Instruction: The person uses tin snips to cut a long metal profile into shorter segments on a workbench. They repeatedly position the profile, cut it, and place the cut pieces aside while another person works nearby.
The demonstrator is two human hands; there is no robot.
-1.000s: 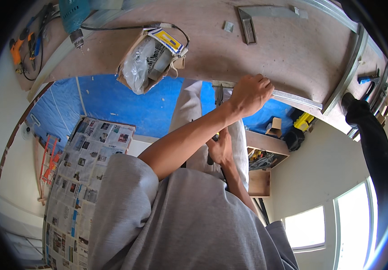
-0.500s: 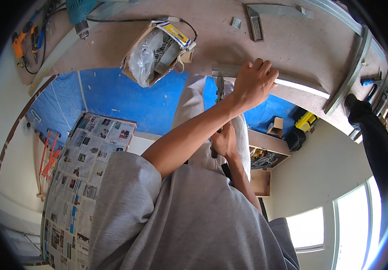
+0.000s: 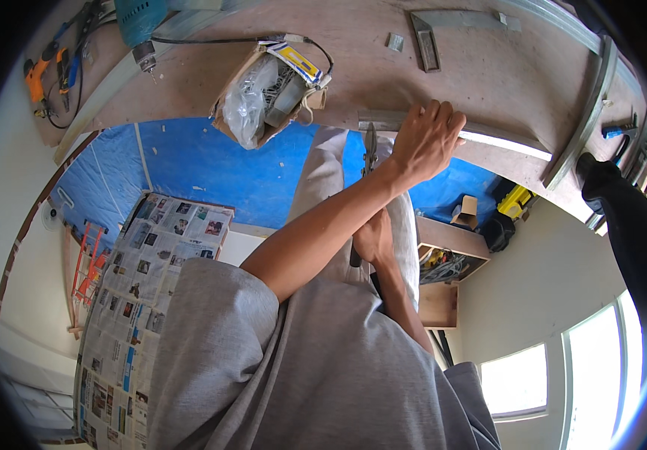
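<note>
My left hand (image 3: 430, 141) is closed over a thin metal channel (image 3: 504, 142) that lies along the near edge of the workbench. Below it, my right hand (image 3: 373, 238) grips a pair of tin snips (image 3: 369, 150), partly hidden behind my left forearm. The snips point up, and their jaws meet the left part of the channel. Whether the blades are apart or together is too small to tell. My left forearm crosses over the right one.
On the workbench (image 3: 361, 60) lie an open cardboard box (image 3: 275, 94) with fasteners and a plastic bag, a teal drill (image 3: 142, 34), orange-handled tools (image 3: 37, 75) and metal offcuts (image 3: 425, 45). Blue sheeting (image 3: 203, 165) covers the floor. A newspaper-covered panel (image 3: 151, 277) stands left, a dark-sleeved arm or leg (image 3: 616, 202) right.
The whole view has shifted slightly. Both hands, the snips and the metal channel keep nearly the same places relative to each other.
</note>
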